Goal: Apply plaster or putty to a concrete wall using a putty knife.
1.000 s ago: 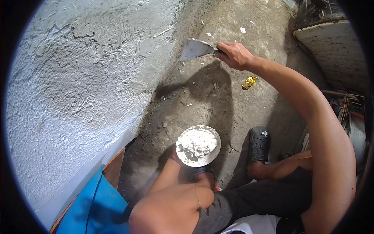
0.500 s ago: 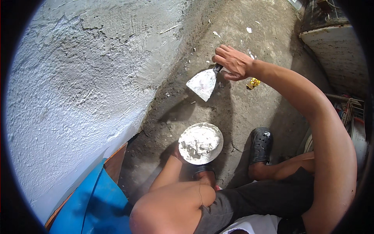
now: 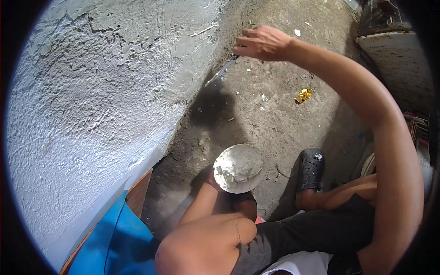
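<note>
My right hand (image 3: 262,43), out at the far end of my reach, is closed round the handle of a putty knife (image 3: 221,73). The blade is turned nearly edge-on and its tip is at the foot of the rough wall (image 3: 123,87); whether they touch I cannot tell. Close to my legs, a round bowl (image 3: 253,158) holds thick white putty (image 3: 233,169) spread unevenly inside. My left hand (image 3: 212,180) grips the bowl from its left side, with most of the fingers hidden beneath it.
Crumpled gold foil (image 3: 303,95) and white flecks lie on the concrete floor (image 3: 279,128). A blue sheet (image 3: 110,243) is at the lower left against the wall. Stained white panel (image 3: 394,55) and a wire rack (image 3: 419,130) stand at the right. My black clog (image 3: 310,169) is on the floor.
My right hand has moved up and left toward the wall with the putty knife, whose blade has turned from flat to edge-on. The bowl stays almost where it was.
</note>
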